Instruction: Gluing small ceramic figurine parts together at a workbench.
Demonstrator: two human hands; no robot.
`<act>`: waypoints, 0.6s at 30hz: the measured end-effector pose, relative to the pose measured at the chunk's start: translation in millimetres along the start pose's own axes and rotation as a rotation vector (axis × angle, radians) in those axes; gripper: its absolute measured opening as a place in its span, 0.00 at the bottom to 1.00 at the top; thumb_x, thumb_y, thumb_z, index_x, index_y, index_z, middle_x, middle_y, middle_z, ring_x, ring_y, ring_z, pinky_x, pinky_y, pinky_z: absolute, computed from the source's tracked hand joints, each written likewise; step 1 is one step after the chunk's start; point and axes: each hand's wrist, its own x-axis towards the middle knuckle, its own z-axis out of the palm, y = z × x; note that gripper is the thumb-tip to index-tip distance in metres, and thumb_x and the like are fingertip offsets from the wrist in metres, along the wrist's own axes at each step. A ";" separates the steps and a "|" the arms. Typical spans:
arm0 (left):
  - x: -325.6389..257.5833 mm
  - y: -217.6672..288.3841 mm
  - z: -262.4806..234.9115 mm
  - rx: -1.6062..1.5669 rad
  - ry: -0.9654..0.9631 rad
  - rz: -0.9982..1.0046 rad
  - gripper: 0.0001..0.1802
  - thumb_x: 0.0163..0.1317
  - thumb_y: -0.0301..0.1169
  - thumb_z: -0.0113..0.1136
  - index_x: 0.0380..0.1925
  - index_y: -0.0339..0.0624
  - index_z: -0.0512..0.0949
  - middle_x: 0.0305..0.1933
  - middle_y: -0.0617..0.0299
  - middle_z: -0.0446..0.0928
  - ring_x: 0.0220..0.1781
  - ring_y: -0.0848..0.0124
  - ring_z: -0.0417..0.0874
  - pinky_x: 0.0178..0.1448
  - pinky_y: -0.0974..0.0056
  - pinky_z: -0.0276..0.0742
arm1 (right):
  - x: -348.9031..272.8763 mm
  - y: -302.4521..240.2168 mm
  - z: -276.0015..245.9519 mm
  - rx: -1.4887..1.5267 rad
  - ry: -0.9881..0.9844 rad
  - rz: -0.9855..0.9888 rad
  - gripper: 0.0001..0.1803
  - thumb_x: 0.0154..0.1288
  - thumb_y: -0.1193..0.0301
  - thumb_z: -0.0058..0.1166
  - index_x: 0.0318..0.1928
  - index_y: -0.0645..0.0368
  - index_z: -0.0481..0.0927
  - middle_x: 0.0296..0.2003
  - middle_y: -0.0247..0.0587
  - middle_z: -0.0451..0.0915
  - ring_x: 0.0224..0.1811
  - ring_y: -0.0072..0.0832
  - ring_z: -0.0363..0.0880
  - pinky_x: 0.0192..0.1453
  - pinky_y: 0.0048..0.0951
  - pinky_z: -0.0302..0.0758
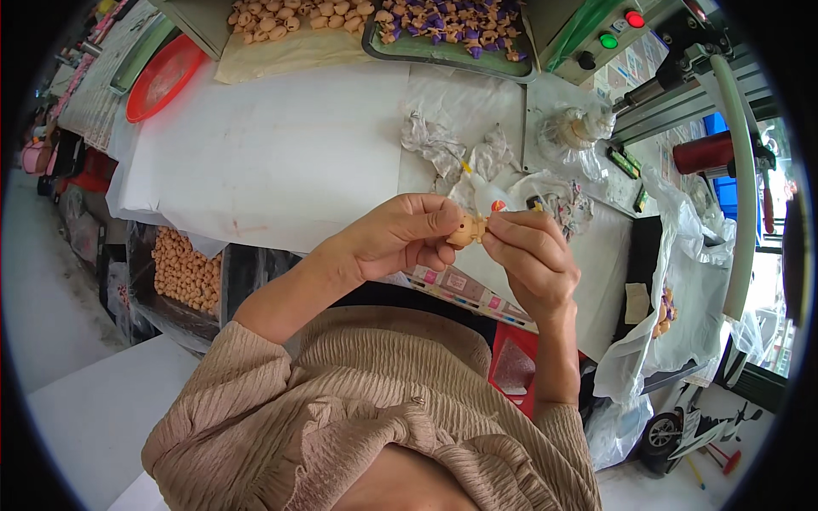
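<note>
A small tan toy figure part (465,230), rounded and about the colour of a peanut shell, sits between both hands just above the near edge of the white-covered worktable (273,153). The left hand (400,238) pinches it from the left with thumb and curled fingers closed on it; the right hand (524,251) meets it from the right, fingertips pressed together against its side — whether they also pinch something thin there is too small to tell. Behind the hands lie crumpled clear plastic bags (443,145) and a small white bottle (487,198). Farther back, a tray of tan pieces (290,17) sits beside a green tray of purple-and-tan pieces (452,30), with a red plate (162,77) off to the left. A bin of more tan pieces (183,272) stands below the table edge — and a machine with red and green buttons (618,34) stands at the right.
</note>
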 end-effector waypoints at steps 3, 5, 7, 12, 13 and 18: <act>-1.8 1.7 3.2 0.068 0.040 -0.028 0.14 0.64 0.39 0.62 0.40 0.39 0.78 0.34 0.64 0.80 0.30 0.77 0.83 0.35 0.73 0.83 | -1.0 -5.7 -4.4 -0.020 -0.059 -0.018 0.11 0.42 0.85 0.67 0.31 0.65 0.83 0.37 0.41 0.81 0.37 0.38 0.82 0.39 0.32 0.82; -4.1 2.8 5.7 0.103 0.074 -0.038 0.14 0.64 0.39 0.62 0.40 0.39 0.78 0.34 0.64 0.80 0.29 0.77 0.83 0.35 0.73 0.83 | -1.5 -6.6 -4.6 -0.025 -0.098 -0.030 0.12 0.42 0.85 0.67 0.32 0.65 0.83 0.37 0.41 0.81 0.38 0.38 0.81 0.39 0.32 0.82; -5.3 5.4 9.2 0.229 0.123 0.004 0.14 0.66 0.38 0.59 0.41 0.38 0.76 0.32 0.64 0.80 0.27 0.78 0.83 0.29 0.75 0.81 | -0.1 -5.2 -4.1 -0.001 -0.131 -0.033 0.13 0.42 0.83 0.66 0.34 0.65 0.84 0.38 0.41 0.81 0.37 0.37 0.81 0.40 0.31 0.82; -4.0 13.1 3.3 0.176 0.075 -0.001 0.13 0.66 0.36 0.60 0.41 0.37 0.76 0.31 0.64 0.80 0.27 0.78 0.84 0.29 0.74 0.82 | 16.0 -8.4 -9.4 -0.042 -0.206 -0.060 0.14 0.42 0.81 0.64 0.34 0.64 0.84 0.38 0.40 0.81 0.36 0.36 0.80 0.40 0.30 0.82; -4.1 15.5 2.5 0.151 0.045 -0.009 0.13 0.66 0.36 0.60 0.41 0.37 0.76 0.31 0.63 0.80 0.27 0.77 0.84 0.29 0.74 0.82 | 18.7 -8.1 -9.4 -0.052 -0.226 -0.075 0.14 0.42 0.81 0.64 0.35 0.64 0.84 0.38 0.40 0.81 0.36 0.35 0.80 0.41 0.30 0.82; -4.8 16.4 -1.2 0.049 -0.007 -0.028 0.13 0.66 0.34 0.58 0.43 0.36 0.74 0.37 0.59 0.79 0.33 0.75 0.84 0.35 0.73 0.84 | 28.2 1.9 -16.7 0.091 -0.223 0.069 0.16 0.44 0.84 0.65 0.38 0.64 0.84 0.42 0.44 0.82 0.40 0.35 0.82 0.43 0.30 0.81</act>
